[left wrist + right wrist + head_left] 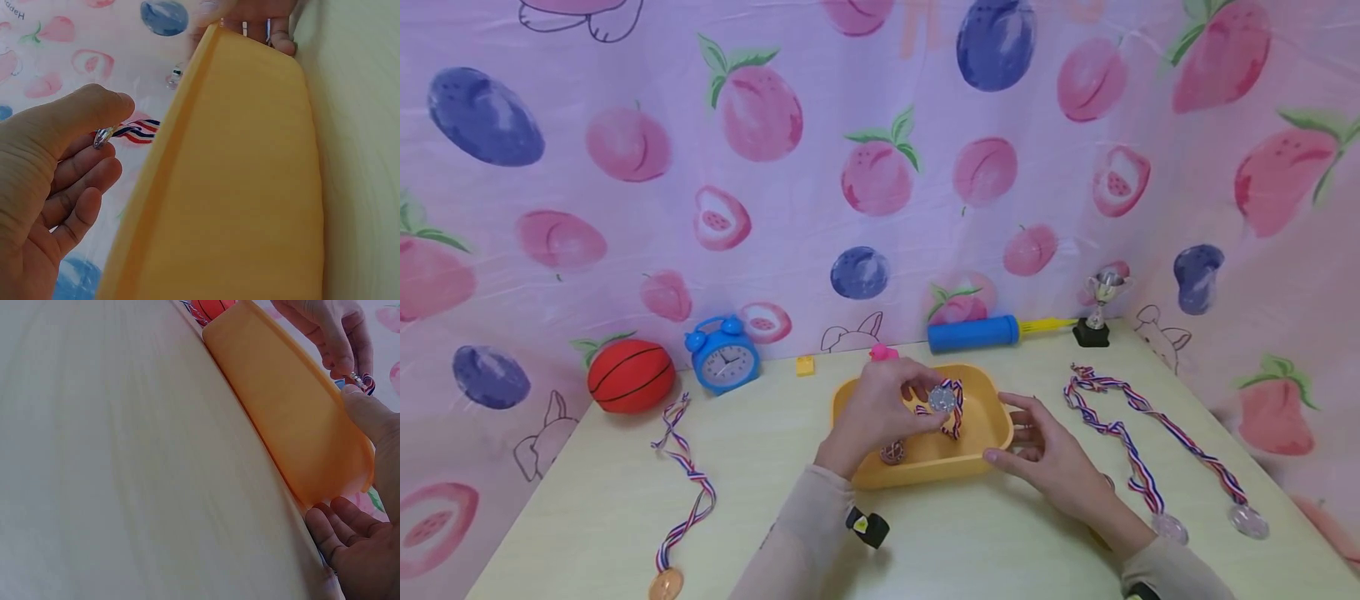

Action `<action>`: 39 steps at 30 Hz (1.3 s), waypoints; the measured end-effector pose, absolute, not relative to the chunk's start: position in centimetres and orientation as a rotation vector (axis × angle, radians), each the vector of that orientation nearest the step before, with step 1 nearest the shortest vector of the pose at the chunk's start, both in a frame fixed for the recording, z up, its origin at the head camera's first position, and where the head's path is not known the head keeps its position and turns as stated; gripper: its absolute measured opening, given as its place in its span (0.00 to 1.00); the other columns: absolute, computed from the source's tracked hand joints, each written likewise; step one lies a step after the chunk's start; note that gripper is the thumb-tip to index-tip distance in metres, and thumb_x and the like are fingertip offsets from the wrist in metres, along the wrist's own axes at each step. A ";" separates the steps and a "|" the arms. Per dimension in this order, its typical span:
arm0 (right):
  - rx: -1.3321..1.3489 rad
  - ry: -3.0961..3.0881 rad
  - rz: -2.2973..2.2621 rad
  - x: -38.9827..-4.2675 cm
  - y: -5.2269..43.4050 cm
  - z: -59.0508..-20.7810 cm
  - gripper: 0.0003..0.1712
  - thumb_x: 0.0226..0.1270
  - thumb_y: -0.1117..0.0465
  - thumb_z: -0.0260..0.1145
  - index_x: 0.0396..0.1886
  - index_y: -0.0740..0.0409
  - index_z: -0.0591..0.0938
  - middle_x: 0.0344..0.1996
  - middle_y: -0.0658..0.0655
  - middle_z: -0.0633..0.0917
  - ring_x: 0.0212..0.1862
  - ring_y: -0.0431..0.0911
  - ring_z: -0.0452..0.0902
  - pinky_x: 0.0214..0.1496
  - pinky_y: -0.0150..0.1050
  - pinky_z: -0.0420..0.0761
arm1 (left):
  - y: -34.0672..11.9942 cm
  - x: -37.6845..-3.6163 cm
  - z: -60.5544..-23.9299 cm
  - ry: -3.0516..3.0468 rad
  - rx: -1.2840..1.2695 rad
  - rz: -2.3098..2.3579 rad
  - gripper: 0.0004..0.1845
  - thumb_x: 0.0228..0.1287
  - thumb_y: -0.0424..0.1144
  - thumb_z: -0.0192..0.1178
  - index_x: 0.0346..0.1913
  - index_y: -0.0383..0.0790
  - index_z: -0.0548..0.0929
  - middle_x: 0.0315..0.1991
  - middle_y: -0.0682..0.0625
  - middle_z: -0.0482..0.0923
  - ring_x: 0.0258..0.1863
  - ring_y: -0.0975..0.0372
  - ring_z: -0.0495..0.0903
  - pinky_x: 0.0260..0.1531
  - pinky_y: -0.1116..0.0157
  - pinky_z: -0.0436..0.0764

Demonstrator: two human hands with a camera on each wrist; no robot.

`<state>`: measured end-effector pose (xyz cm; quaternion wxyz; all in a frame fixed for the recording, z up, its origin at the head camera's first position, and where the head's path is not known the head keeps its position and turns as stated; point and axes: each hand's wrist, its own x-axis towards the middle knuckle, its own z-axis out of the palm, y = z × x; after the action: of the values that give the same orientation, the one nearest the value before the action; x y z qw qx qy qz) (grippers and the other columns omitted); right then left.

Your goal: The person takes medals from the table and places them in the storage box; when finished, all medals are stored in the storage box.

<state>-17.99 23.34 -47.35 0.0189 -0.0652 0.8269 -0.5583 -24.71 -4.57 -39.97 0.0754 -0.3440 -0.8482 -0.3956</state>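
Observation:
Over the yellow tray (917,477), my left hand (883,400) pinches a silver medal (942,398) between thumb and fingers. Its red, white and blue ribbon (139,131) trails down into the tray. A darker medal (892,452) lies inside the tray at the near left, partly covered by the left wrist. My right hand (1051,454) holds the tray's right end, its thumb at the near corner and its fingers along the outer side. In the right wrist view, the thumb (365,407) reaches the rim while the fingers (331,528) lie low against the tray's end.
A gold-coloured medal (666,583) lies at left. Two silver medals (1249,522) lie at right; another round piece is mostly hidden beneath the right forearm. Along the back stand a toy basketball (632,376), blue alarm clock (725,360), yellow block (805,366), blue pump (973,333) and trophy (1093,329).

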 end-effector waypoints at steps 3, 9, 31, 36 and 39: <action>-0.215 2.562 -1.742 -18.0 23.3 -47.4 0.50 0.71 0.49 0.83 0.86 0.39 0.66 0.69 0.62 0.80 0.64 0.54 0.85 0.59 0.33 0.87 | -4.5 -24.7 -40.2 -2.573 -1.046 -1.153 0.20 0.57 0.37 0.87 0.53 0.40 0.95 0.38 0.54 0.90 0.41 0.56 0.87 0.41 0.63 0.88; -0.209 2.574 -1.732 -18.0 23.4 -47.2 0.50 0.72 0.49 0.82 0.86 0.39 0.66 0.69 0.62 0.80 0.64 0.54 0.85 0.59 0.32 0.87 | -4.6 -24.6 -40.8 -2.648 -1.047 -1.133 0.21 0.59 0.38 0.87 0.54 0.41 0.95 0.40 0.57 0.90 0.42 0.55 0.88 0.39 0.70 0.86; -0.200 2.591 -1.714 -18.2 23.4 -47.0 0.50 0.72 0.47 0.82 0.86 0.39 0.66 0.69 0.61 0.81 0.64 0.54 0.84 0.59 0.32 0.86 | -4.7 -24.2 -41.8 -2.837 -0.953 -0.883 0.20 0.56 0.52 0.89 0.47 0.48 0.95 0.37 0.62 0.89 0.38 0.65 0.83 0.42 0.70 0.84; -0.200 2.587 -1.717 -18.2 23.3 -47.1 0.50 0.72 0.47 0.82 0.86 0.40 0.66 0.69 0.61 0.81 0.64 0.53 0.84 0.59 0.32 0.86 | -5.0 -24.1 -42.0 -2.839 -0.956 -0.855 0.20 0.55 0.53 0.89 0.46 0.48 0.96 0.36 0.61 0.90 0.37 0.65 0.84 0.41 0.69 0.84; -0.194 2.579 -1.718 -18.0 23.3 -47.2 0.50 0.72 0.47 0.82 0.86 0.40 0.66 0.70 0.61 0.81 0.64 0.53 0.84 0.59 0.32 0.86 | -5.1 -24.0 -42.1 -2.848 -0.955 -0.808 0.21 0.55 0.54 0.89 0.46 0.47 0.96 0.37 0.58 0.91 0.37 0.65 0.83 0.42 0.68 0.84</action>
<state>-18.03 23.26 -47.21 0.0183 -0.0626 0.8306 -0.5531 -23.98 -5.14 -42.06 0.0154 -0.3071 -0.9154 -0.2598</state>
